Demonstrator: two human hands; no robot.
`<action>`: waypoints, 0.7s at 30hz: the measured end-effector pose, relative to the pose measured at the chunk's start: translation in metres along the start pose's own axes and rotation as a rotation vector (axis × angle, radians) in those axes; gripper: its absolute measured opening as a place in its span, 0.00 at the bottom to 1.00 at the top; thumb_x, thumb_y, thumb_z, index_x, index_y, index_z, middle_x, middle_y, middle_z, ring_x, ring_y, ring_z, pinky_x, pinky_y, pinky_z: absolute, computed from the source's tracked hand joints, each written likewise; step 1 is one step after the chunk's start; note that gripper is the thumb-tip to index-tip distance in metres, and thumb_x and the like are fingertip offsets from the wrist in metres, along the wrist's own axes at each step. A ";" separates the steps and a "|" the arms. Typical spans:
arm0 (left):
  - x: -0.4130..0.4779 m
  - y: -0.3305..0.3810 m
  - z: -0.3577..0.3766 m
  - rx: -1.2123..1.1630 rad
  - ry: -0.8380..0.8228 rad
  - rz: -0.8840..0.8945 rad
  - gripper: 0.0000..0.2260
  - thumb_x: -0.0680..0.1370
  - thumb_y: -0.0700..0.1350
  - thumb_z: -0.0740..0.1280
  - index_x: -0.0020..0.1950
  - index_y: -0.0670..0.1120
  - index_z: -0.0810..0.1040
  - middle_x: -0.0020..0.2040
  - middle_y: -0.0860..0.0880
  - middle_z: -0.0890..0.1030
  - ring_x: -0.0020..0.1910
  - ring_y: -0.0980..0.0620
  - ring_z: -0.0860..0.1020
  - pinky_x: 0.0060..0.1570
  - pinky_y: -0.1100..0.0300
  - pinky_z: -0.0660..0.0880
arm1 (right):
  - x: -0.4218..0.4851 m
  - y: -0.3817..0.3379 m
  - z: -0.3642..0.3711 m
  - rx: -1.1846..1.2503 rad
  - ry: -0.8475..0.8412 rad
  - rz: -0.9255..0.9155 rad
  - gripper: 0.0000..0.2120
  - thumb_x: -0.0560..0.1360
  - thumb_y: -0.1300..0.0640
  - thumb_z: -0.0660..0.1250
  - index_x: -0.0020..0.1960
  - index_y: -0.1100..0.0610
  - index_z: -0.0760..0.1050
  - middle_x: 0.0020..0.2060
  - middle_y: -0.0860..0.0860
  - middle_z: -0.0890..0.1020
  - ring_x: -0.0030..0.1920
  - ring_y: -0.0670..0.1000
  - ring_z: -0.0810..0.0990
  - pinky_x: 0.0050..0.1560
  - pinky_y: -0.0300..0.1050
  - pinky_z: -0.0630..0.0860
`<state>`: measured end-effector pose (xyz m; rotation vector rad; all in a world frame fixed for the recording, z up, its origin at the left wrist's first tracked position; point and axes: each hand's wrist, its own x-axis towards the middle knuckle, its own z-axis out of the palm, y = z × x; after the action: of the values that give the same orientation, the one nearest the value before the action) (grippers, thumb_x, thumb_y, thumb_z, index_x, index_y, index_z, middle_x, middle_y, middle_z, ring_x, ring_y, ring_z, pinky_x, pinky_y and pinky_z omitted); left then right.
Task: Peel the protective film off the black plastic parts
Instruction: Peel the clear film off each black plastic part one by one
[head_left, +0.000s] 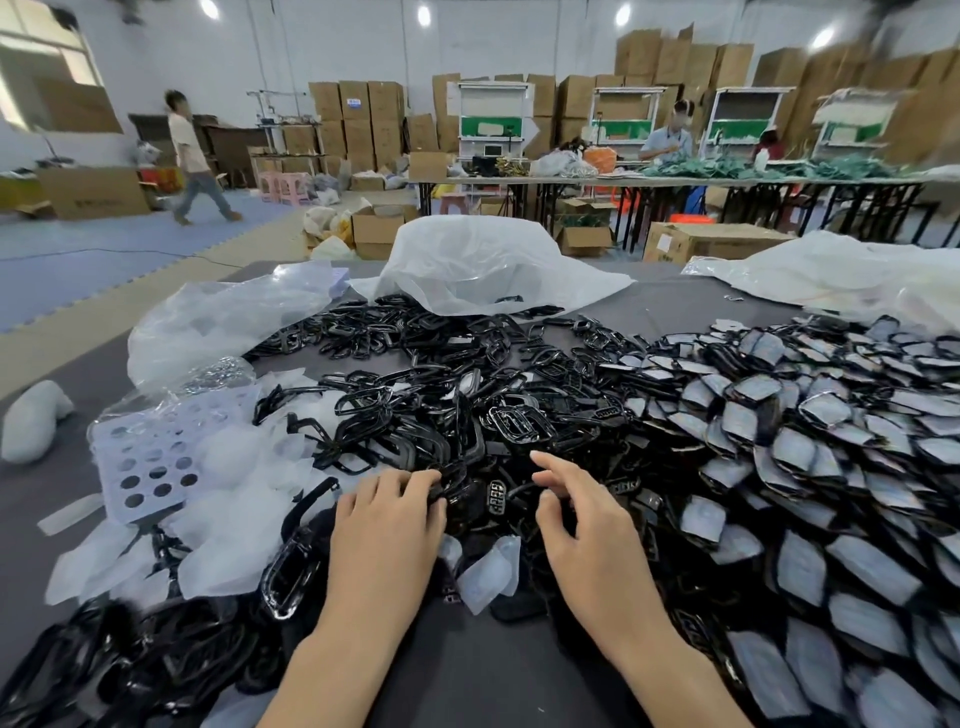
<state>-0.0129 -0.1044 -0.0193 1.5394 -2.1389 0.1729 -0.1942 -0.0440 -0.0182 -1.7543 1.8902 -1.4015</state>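
While peeled parts (415, 374) are being heaped beside many filmed parts (810, 431), the right hand (587, 535) is being held open. Grip of the left hand (384, 530): indeterminable.

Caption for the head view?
A person's left hand and right hand on a heap of black plastic parts; film-covered parts piled right, peeled film left.

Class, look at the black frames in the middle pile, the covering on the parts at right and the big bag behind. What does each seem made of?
Black frames: hard plastic, glossy; bright highlights along rims.
Covering: thin pale film, probably plastic, cloudy and matte.
Big bag: translucent white plastic sheet, seemingly; soft crumpled folds.
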 end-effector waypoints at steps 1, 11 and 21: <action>0.000 -0.001 0.001 -0.043 0.010 0.017 0.12 0.76 0.49 0.71 0.59 0.51 0.81 0.51 0.51 0.82 0.52 0.46 0.80 0.53 0.51 0.74 | 0.001 0.000 0.000 0.038 0.004 0.015 0.17 0.81 0.54 0.62 0.67 0.38 0.72 0.52 0.32 0.78 0.60 0.37 0.75 0.59 0.30 0.71; -0.009 0.023 0.001 -0.333 0.141 0.378 0.12 0.77 0.50 0.64 0.59 0.51 0.80 0.57 0.56 0.78 0.55 0.53 0.76 0.57 0.57 0.74 | 0.006 -0.006 -0.001 0.549 -0.104 0.253 0.09 0.80 0.54 0.69 0.55 0.41 0.82 0.43 0.48 0.86 0.35 0.43 0.80 0.38 0.35 0.77; -0.006 0.013 -0.010 -0.372 0.085 0.157 0.12 0.78 0.45 0.67 0.61 0.50 0.78 0.51 0.55 0.76 0.51 0.55 0.74 0.51 0.62 0.71 | 0.012 -0.002 -0.010 0.625 -0.072 0.367 0.09 0.80 0.61 0.68 0.56 0.49 0.82 0.40 0.51 0.87 0.31 0.48 0.83 0.27 0.36 0.74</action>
<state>-0.0196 -0.0905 -0.0111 1.1344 -2.0818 -0.1023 -0.2031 -0.0492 -0.0061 -1.0844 1.4169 -1.5289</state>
